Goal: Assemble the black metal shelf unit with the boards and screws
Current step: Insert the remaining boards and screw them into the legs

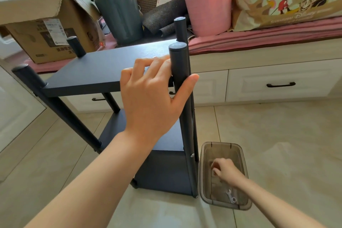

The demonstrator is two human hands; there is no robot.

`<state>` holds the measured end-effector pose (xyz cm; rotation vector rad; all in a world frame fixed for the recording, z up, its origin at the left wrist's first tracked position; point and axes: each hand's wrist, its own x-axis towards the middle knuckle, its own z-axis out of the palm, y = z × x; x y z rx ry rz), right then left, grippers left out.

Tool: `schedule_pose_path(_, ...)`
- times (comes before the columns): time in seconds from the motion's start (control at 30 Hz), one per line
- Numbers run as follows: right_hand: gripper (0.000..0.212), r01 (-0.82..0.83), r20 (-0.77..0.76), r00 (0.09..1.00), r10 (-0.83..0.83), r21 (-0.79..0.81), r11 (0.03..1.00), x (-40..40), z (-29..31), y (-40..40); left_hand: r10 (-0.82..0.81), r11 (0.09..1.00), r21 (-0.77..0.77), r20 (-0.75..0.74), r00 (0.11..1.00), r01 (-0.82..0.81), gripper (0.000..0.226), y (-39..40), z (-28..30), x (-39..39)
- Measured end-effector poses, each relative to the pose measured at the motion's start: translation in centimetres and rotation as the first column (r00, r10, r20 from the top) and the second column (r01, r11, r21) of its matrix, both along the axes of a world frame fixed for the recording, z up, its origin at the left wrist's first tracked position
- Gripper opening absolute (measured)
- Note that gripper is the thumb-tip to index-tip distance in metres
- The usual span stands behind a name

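Lying in clear bin (204, 181): small wrench (231, 196); right hand (223, 170) inside.

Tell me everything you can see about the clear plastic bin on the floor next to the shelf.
The bin is a smoky, see-through plastic tub, rectangular with rounded corners and no lid. It sits upright on the tiled floor, right beside the shelf unit's front right post. The right hand reaches down into it, fingers curled over something indistinct. A small silver wrench lies in its near end.

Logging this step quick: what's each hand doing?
Left hand: holding the black metal shelf post.
Right hand: inside the clear plastic bin; grip cannot be told.
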<state>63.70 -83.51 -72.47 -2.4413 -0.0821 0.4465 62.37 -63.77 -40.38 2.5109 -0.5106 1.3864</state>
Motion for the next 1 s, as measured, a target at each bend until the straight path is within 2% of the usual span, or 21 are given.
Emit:
schedule_pose_path(0.13,0.006,0.134,0.152,0.969,-0.193,0.330,0.934,-0.7,6.4,1.2,0.004,1.000,-0.007,-0.033,0.999,-0.004,0.054,-0.2,0.3,-0.2)
schedule_pose_path(0.27,0.004,0.144,0.152,0.941,-0.301,0.626,0.767,-2.0,12.5,3.4,0.006,1.000,-0.007,-0.090,0.996,-0.007,0.054,-0.1,0.6,-0.6)
schedule_pose_path(0.37,0.008,0.140,0.161,0.910,-0.381,0.748,0.649,-2.9,16.0,5.0,0.011,0.999,-0.031,-0.165,0.986,-0.016,0.056,-0.3,0.9,-1.1)
schedule_pose_path(0.47,0.014,0.151,0.122,0.913,-0.389,0.786,0.600,-3.7,18.1,6.5,0.039,0.998,-0.035,-0.252,0.967,-0.049,0.061,-0.6,1.2,-1.7)
schedule_pose_path(0.57,0.024,0.192,0.007,0.937,-0.350,0.825,0.532,-4.1,19.4,7.9,0.059,0.997,-0.029,-0.290,0.955,-0.070,0.060,-0.7,1.6,-2.2)
schedule_pose_path(0.67,0.026,0.285,-0.082,0.912,-0.401,0.832,0.477,-4.1,19.9,8.7,0.070,0.997,-0.006,-0.328,0.942,-0.076,0.061,-0.5,1.8,-2.5)
schedule_pose_path(0.77,0.027,0.315,-0.107,0.893,-0.436,0.841,0.439,-4.0,20.0,9.4,0.108,0.994,0.033,-0.355,0.929,-0.103,0.064,0.0,2.2,-2.7)
schedule_pose_path(0.87,0.027,0.311,-0.081,0.890,-0.448,0.828,0.467,-3.7,20.5,10.4,0.127,0.992,0.044,-0.375,0.918,-0.119,0.061,1.2,2.7,-2.8)
schedule_pose_path(1.0,0.030,0.274,-0.034,0.902,-0.430,0.816,0.510,-3.2,22.2,12.7,0.112,0.990,-0.032,-0.386,0.916,-0.135,0.055,4.0,4.3,-3.0)
